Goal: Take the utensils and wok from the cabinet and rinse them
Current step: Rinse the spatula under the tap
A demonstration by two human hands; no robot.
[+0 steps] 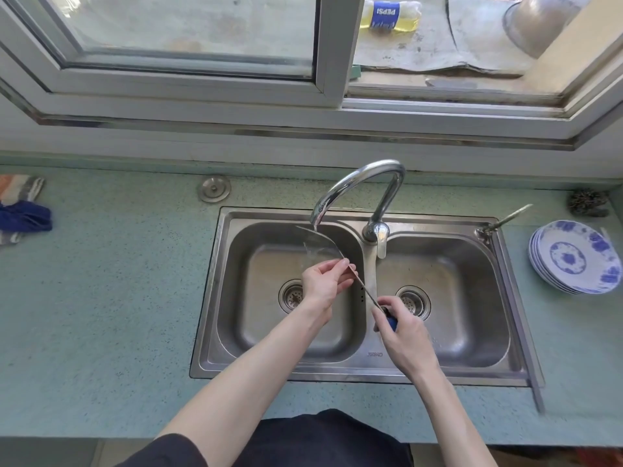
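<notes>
Nearest, the right hand (403,332) gripped the blue handle of a metal spatula (323,246); the left hand (323,281) pinched its shaft. Its blade sat under the faucet (357,193), over the sink's (209,298) left basin.

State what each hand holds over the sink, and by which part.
The right hand grips a spatula by its blue handle. The left hand pinches the metal shaft just below the blade, which sits under the tap.
</notes>
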